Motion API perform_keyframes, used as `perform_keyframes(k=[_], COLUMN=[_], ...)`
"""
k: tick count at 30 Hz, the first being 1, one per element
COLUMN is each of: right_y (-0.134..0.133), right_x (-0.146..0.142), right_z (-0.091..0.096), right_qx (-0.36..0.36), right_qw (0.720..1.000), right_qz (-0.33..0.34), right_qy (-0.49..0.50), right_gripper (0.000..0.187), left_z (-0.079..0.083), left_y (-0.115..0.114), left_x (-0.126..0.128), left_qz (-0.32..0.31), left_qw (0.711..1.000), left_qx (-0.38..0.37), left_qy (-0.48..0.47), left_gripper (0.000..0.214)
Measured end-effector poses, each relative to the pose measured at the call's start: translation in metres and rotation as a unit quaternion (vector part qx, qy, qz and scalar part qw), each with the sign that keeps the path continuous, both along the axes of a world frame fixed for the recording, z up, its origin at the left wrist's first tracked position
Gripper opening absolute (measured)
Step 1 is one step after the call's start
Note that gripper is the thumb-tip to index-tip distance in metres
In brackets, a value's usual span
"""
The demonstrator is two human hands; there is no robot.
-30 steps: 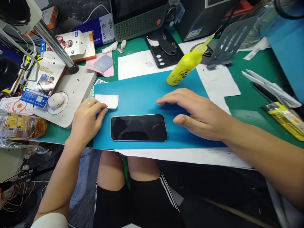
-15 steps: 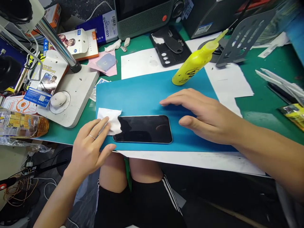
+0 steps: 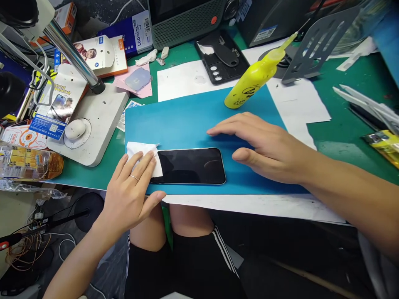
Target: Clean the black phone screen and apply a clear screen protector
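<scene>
A black-screened phone [image 3: 191, 166] lies flat on the blue mat [image 3: 174, 122]. A white tissue [image 3: 157, 169] covers its left end and part of the mat beside it. My left hand [image 3: 132, 189], with a ring on one finger, rests its outstretched fingers on the tissue. The thumb is apart, by the mat's front edge. My right hand [image 3: 264, 151] hovers over the mat to the right of the phone, empty, its thumb apart from the slightly bent fingers. Behind that hand stands a yellow bottle [image 3: 249, 87] with a thin nozzle.
A black phone case [image 3: 218, 68] lies on white paper [image 3: 177, 81] at the back. To the left are a white lamp base [image 3: 93, 135] and a drink bottle [image 3: 31, 162]. A grey metal stand [image 3: 314, 52] and tweezers [image 3: 364, 104] are at the right.
My left hand has slid rightward, reaching further onto the tissue, whose right edge now covers a little more of the phone. My right hand has hardly moved.
</scene>
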State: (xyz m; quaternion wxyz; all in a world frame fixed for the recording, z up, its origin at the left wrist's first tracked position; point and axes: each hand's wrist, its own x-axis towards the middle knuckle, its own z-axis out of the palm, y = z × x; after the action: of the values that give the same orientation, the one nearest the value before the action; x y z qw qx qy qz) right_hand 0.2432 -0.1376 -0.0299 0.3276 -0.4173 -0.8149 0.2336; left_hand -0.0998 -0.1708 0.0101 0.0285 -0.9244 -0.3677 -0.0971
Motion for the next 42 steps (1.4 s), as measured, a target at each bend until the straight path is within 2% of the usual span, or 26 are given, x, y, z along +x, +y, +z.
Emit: perform_keyframes(k=[4, 11, 18, 21, 28, 30, 36, 42], right_y=[0.000, 0.000, 0.000, -0.001, -0.001, 0.000, 0.000, 0.001], right_x=[0.001, 0.000, -0.002, -0.002, 0.000, -0.001, -0.003, -0.003], right_z=[0.002, -0.001, 0.000, -0.001, -0.004, -0.004, 0.000, 0.001], right_qx=[-0.006, 0.026, 0.016, 0.006, -0.013, -0.012, -0.028, -0.027], right_qw=[1.000, 1.000, 1.000, 1.000, 1.000, 1.000, 1.000, 1.000], right_qz=[0.002, 0.013, 0.010, 0.004, -0.001, 0.001, 0.006, 0.009], right_qy=[-0.010, -0.011, -0.005, 0.010, 0.016, 0.016, 0.014, 0.010], right_gripper=[0.069, 0.068, 0.077, 0.079, 0.073, 0.074, 0.078, 0.080], left_z=[0.003, 0.004, 0.003, 0.000, -0.005, -0.004, -0.001, 0.002], left_y=[-0.001, 0.000, -0.045, -0.051, -0.018, -0.021, -0.050, -0.039], left_x=[0.014, 0.032, 0.014, 0.012, 0.026, 0.023, 0.012, 0.017], left_qz=[0.027, 0.077, 0.096, 0.107, 0.093, 0.078, 0.043, 0.015], left_qw=[0.999, 0.997, 0.993, 0.992, 0.994, 0.995, 0.997, 0.998], left_qx=[0.016, 0.016, -0.027, -0.034, -0.004, -0.005, -0.015, -0.036], left_qy=[0.014, 0.017, 0.057, 0.055, 0.053, 0.055, 0.060, 0.048], left_gripper=[0.058, 0.063, 0.068, 0.073, 0.072, 0.070, 0.068, 0.063])
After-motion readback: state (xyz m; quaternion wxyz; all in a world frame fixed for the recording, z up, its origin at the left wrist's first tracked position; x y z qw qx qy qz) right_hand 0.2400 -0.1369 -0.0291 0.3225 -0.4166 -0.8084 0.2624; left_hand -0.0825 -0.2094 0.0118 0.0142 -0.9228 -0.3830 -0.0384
